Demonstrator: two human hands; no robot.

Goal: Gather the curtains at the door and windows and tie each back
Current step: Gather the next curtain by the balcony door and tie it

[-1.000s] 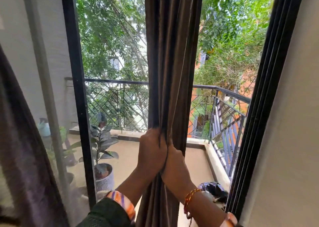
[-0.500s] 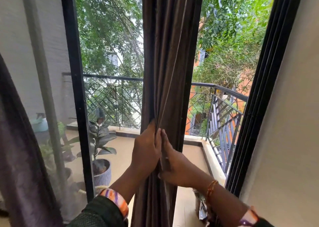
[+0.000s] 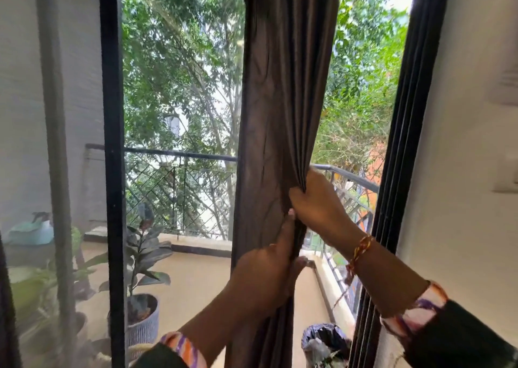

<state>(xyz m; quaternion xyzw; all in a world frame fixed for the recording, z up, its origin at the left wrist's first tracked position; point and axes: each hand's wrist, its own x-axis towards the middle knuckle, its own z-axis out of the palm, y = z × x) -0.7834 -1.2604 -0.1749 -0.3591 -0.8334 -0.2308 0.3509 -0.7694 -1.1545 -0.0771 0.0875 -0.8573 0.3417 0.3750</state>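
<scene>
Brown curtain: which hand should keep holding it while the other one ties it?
Probably the left hand: it wraps the gathered brown curtain lower down, around the whole bunch. The right hand only grips folds at the right edge, so it looks easier to free.

A brown curtain hangs bunched at centre — the right hand grips its folds at four o'clock. The left hand clasps it just below, near six; a potted plant stands at eight.
</scene>
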